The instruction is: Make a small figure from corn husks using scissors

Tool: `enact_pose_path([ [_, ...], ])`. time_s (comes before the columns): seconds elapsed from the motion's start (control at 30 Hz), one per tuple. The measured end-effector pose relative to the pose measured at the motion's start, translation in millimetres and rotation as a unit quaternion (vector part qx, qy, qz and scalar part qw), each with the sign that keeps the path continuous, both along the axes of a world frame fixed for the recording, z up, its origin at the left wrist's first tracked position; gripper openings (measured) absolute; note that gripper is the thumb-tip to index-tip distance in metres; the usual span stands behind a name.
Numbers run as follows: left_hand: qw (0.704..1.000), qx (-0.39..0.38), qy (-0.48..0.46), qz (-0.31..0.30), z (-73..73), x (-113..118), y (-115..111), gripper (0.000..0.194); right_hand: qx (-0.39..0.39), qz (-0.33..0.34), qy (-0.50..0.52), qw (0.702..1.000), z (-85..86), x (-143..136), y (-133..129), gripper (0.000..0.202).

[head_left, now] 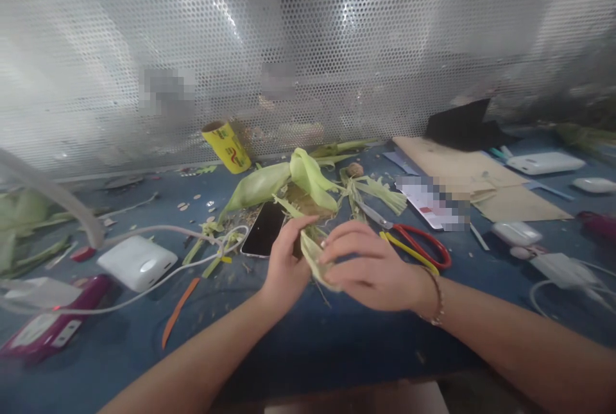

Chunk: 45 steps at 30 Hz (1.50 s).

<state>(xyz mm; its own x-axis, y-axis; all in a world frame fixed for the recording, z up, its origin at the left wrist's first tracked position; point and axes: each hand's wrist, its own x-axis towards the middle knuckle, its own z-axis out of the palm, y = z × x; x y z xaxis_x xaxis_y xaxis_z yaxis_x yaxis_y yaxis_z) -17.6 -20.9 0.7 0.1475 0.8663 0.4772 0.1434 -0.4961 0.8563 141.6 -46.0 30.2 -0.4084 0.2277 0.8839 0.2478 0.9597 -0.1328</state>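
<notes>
A pale green corn husk (315,258) is pinched between my two hands above the near part of the blue table. My left hand (289,263) grips it from the left, thumb and fingers closed at its upper end. Bent fingers of my right hand (370,266) press on its right side, hiding part of it. Just beyond lie larger green husk leaves (310,176) and a bundle of shredded husk (380,194). A dark-screened phone (264,229) lies left of my left hand. Red-handled scissors (423,247) rest beyond my right wrist.
A perforated metal screen (308,35) closes off the table's far side. Near it leans a yellow tube (227,147). White adapters (137,262), a cable and a magenta power strip (58,324) lie left. Brown paper (524,202), a white phone (426,201) and more chargers (561,269) lie right.
</notes>
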Motion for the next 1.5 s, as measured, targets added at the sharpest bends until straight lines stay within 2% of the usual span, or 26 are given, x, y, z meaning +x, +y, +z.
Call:
enact_pose_path([
  [0.1, 0.993, -0.070, -0.081, -0.053, 2.0, 1.3, -4.7, 0.035, 0.029, -0.042, -0.018, 0.999, -2.9, -4.0, -6.1, 0.017],
  [0.23, 0.984, -0.124, -0.120, -0.055, 1.7, 4.7, -5.3, 0.040, -0.013, -0.110, -0.029, 0.993, -13.6, -5.1, -4.9, 0.027],
  [0.33, 0.983, -0.122, -0.118, -0.072, 0.1, 5.9, -2.8, 0.046, -0.072, -0.164, -0.029, 0.983, -19.6, -4.5, 2.1, 0.039],
  [0.47, 0.985, -0.084, -0.116, -0.092, -2.3, 4.2, -1.4, 0.048, -0.080, -0.187, -0.058, 0.977, -19.1, -3.8, 7.7, 0.038],
  [0.63, 0.986, -0.067, -0.076, -0.130, -3.1, 3.5, -3.5, 0.049, -0.053, -0.178, -0.073, 0.980, -13.8, 0.9, 9.9, 0.037],
  [0.77, 0.996, -0.001, 0.000, -0.093, -3.1, 3.2, -2.0, 0.043, -0.040, -0.146, -0.071, 0.986, -10.5, 2.1, 10.6, 0.027],
  [0.9, 0.987, 0.097, 0.106, -0.072, -8.6, 1.0, 2.8, 0.020, -0.057, -0.133, -0.064, 0.987, -7.9, 0.0, 7.7, 0.012],
  [1.0, 0.984, 0.081, 0.136, -0.083, -13.3, 0.4, 5.7, 0.013, -0.075, -0.110, -0.094, 0.987, -6.8, 1.0, 6.2, 0.008],
  [1.07, 0.981, 0.099, 0.139, -0.093, -13.5, -0.4, 6.4, 0.015, -0.042, -0.092, -0.113, 0.988, -6.7, 3.1, 6.7, 0.009],
  [1.17, 0.958, 0.201, 0.172, -0.110, -8.2, -2.8, 4.7, 0.015, 0.033, -0.080, -0.116, 0.989, -7.2, 6.2, 7.9, 0.009],
  [1.23, 0.946, 0.239, 0.192, -0.106, -3.3, -4.3, 1.9, 0.015, 0.057, -0.083, -0.132, 0.986, -7.8, 7.4, 7.5, 0.008],
  [1.37, 0.943, 0.239, 0.217, -0.080, 1.6, -5.3, -3.7, 0.018, 0.102, -0.095, -0.176, 0.974, -9.3, 7.1, 3.5, 0.016],
  [1.5, 0.943, 0.241, 0.221, -0.061, 1.8, -6.1, -6.6, 0.016, 0.126, -0.050, -0.185, 0.973, -7.4, 5.3, -2.5, 0.011],
])
